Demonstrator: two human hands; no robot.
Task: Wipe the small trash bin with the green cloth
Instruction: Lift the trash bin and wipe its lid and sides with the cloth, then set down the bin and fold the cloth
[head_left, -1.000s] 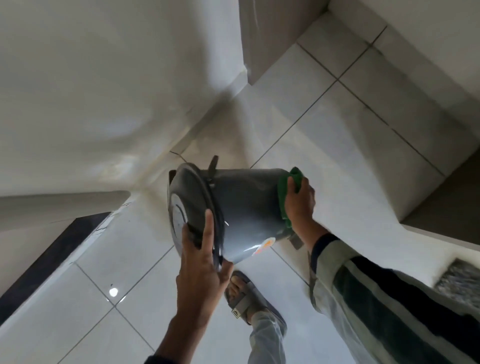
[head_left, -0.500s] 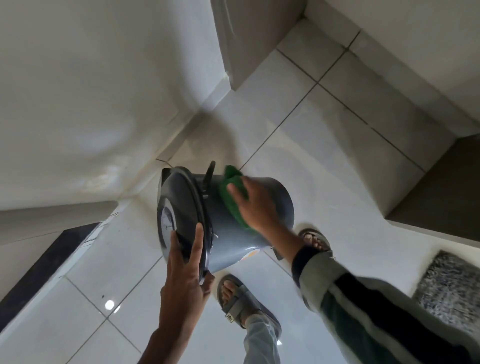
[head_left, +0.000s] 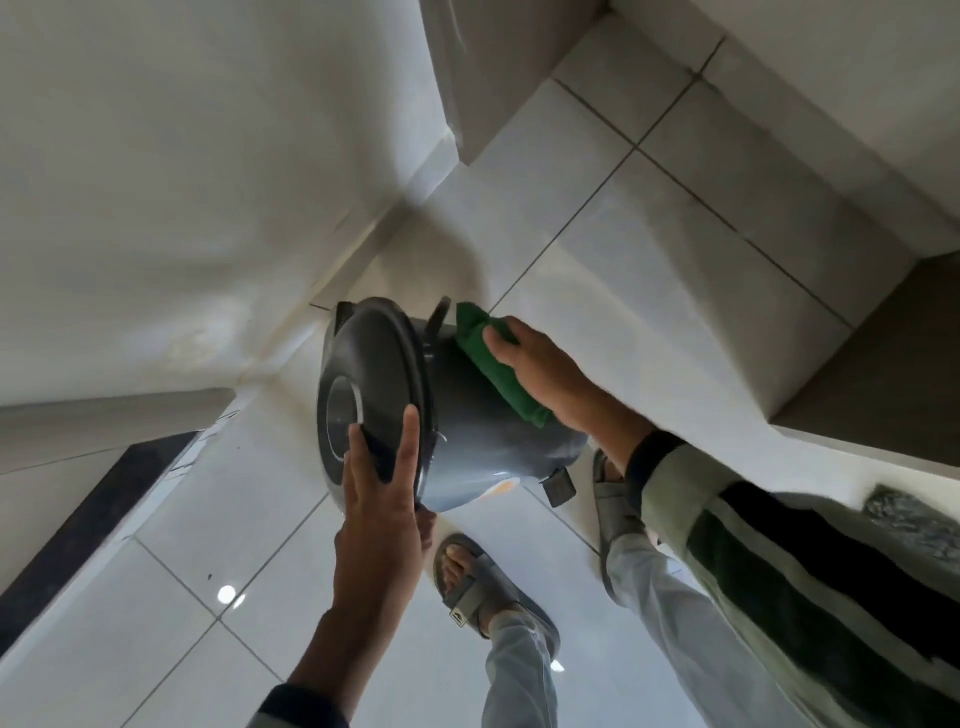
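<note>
A small grey trash bin (head_left: 467, 441) with a round lid is held in the air above the floor, tipped on its side with the lid facing left. My left hand (head_left: 382, 512) grips it at the lid's rim, fingers spread over the lid. My right hand (head_left: 545, 374) presses a folded green cloth (head_left: 491, 361) flat against the bin's upper side, just behind the lid hinge. The bin's foot pedal (head_left: 558, 486) sticks out at its lower right.
Glossy white floor tiles (head_left: 649, 270) lie below. My two sandalled feet (head_left: 478, 582) stand under the bin. A white wall (head_left: 182, 182) rises at the left, a dark strip (head_left: 93, 519) runs at lower left, and a grey mat (head_left: 914, 519) lies at right.
My right hand slid the green cloth along the bin's side from the base end up to the lid end. The left hand kept its hold on the lid rim.
</note>
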